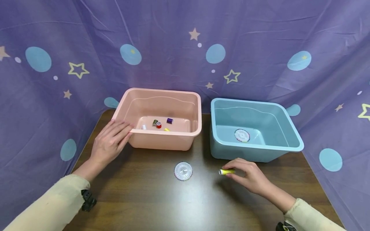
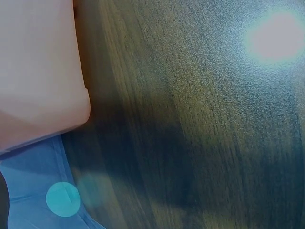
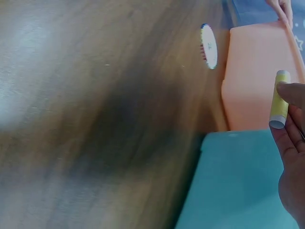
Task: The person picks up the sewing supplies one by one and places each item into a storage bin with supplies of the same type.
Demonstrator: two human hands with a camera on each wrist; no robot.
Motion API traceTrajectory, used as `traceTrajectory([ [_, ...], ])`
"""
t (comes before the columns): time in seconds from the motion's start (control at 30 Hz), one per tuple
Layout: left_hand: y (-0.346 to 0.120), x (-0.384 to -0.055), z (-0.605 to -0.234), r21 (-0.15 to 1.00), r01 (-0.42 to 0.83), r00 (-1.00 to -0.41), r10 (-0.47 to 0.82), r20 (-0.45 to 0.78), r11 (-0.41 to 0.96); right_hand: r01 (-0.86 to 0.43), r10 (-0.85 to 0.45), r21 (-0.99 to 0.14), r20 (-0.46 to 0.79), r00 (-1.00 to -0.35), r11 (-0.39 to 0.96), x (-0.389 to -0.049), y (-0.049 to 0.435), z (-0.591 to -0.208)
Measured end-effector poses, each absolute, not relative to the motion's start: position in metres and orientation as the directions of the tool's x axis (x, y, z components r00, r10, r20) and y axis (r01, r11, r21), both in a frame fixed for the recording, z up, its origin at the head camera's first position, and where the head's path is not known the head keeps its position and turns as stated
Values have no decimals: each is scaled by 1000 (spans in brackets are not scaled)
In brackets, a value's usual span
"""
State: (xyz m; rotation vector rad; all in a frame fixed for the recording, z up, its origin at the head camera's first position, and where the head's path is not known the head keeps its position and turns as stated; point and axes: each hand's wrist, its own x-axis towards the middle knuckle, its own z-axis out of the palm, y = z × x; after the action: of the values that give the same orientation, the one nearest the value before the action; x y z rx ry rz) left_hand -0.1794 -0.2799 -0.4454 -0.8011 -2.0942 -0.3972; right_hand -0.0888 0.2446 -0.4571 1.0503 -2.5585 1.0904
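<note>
My right hand pinches a spool of yellow thread between thumb and fingers, above the table in front of the blue bin. In the right wrist view the yellow spool shows pale ends. My left hand holds the front left rim of the pink bin. Inside that bin lie several thread spools, including a purple one, a red one and a green one. A round wheel of pins lies on the table between my hands.
Another pin wheel lies inside the blue bin. The two bins stand side by side at the back of the wooden table, a narrow gap between them. A purple patterned curtain hangs behind and at both sides.
</note>
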Motion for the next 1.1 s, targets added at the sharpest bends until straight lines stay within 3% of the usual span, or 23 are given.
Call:
traceTrajectory([
  [0.3,-281,-179,-445,-8,661,-443,399,803,750,-716,-559,-549,461,-689,431,-97,233,-432],
  [0.53,-282,-179,-445,-1,666,-447,400,800,746,-714,-572,-546,443,-690,438,-103,228,-413],
  [0.8,-282,-179,-446,-1,665,-449,401,798,747,-808,-598,-472,549,-583,354,-113,221,-396],
  [1.1,-280,-179,-444,-5,669,-444,405,799,743,-809,-594,-463,554,-584,363,-125,213,-375],
])
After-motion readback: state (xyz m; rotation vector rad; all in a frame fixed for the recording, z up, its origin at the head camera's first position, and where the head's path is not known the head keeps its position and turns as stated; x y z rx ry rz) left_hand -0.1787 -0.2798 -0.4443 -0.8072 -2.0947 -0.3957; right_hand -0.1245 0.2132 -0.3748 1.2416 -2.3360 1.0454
